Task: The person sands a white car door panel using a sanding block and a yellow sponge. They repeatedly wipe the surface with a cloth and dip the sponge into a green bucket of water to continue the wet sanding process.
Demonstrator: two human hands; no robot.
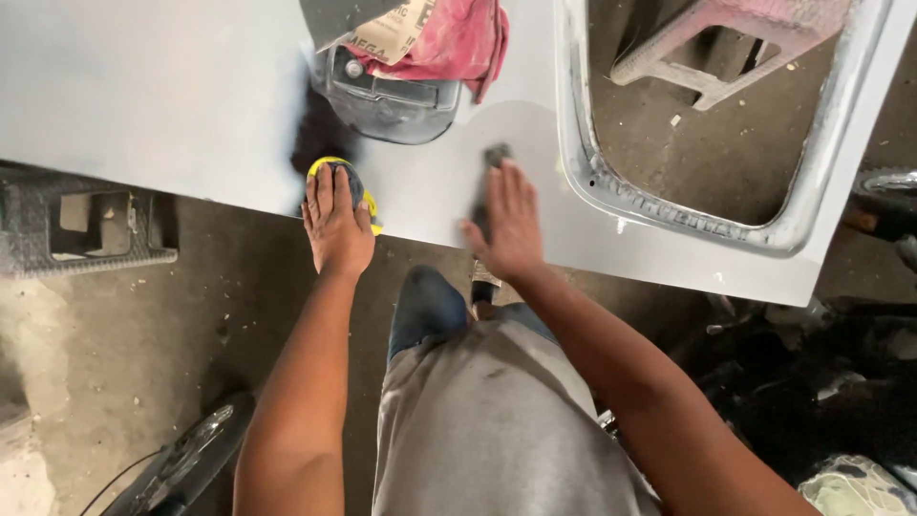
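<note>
A large grey car panel (162, 96) lies flat in front of me. My left hand (336, 225) rests on a yellow and black sponge-like pad (330, 167) at the panel's near edge. My right hand (506, 225) presses flat on a dark sanding block (495, 158), which looks motion-blurred, against the panel to the left of the window opening (688, 220).
A black plastic car part (392, 100) and a red rag (454, 38) lie on the panel's far side. A pink plastic stool (726, 48) shows through the opening. A grey block (86, 229) sits on the concrete floor at left, a dark car part (191, 459) at the bottom left.
</note>
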